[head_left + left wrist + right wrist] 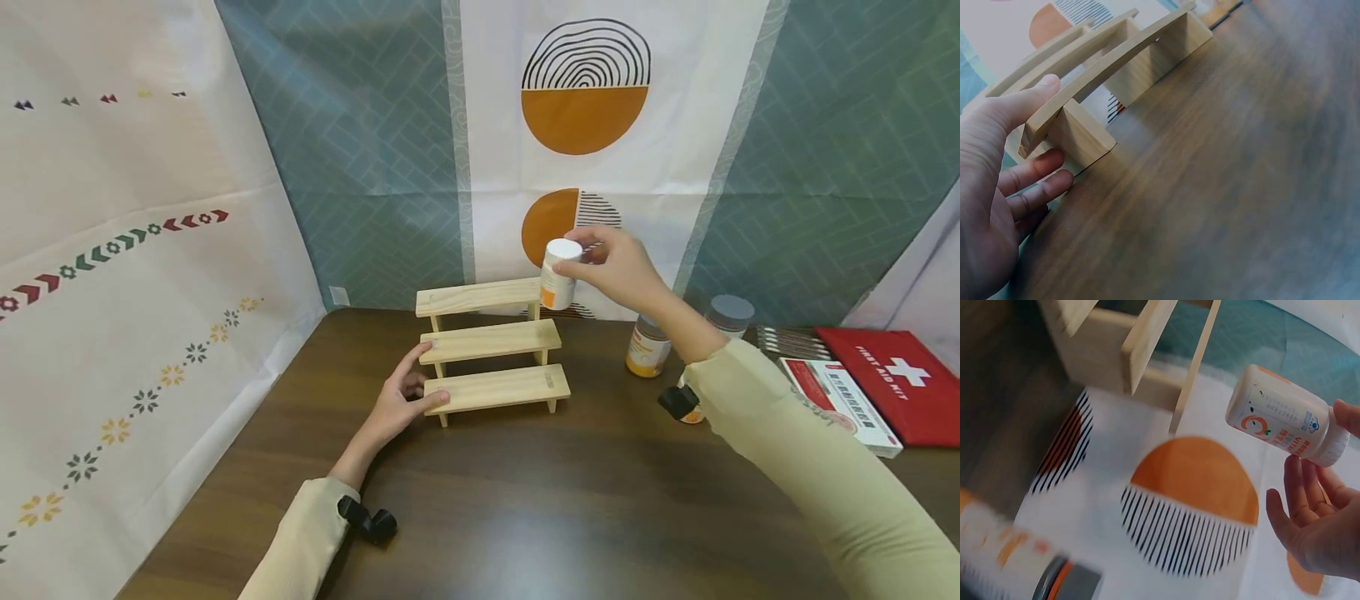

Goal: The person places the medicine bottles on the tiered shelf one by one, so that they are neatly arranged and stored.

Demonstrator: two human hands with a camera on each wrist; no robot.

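A three-step wooden display stand [495,343] stands on the table. My left hand [397,400] grips its left end, thumb over the lowest step and a fingertip at the middle one. In the left wrist view, other fingers of the left hand [997,181] lie beside the end support. My right hand [618,267] holds a white vitamin bottle [557,279] with an orange-marked label by its cap end, in front of the top step's right end. The right wrist view shows the bottle [1279,415] tilted, with thumb and fingertips of the right hand [1322,531] pinching around the cap.
Right of the stand are a grey-capped bottle with a yellow base [647,350] and another grey-capped bottle [729,312], partly behind my right arm. Beyond lie a white-and-red box [843,404] and a red first aid kit [903,379]. Patterned cloth [360,167] hangs behind the table.
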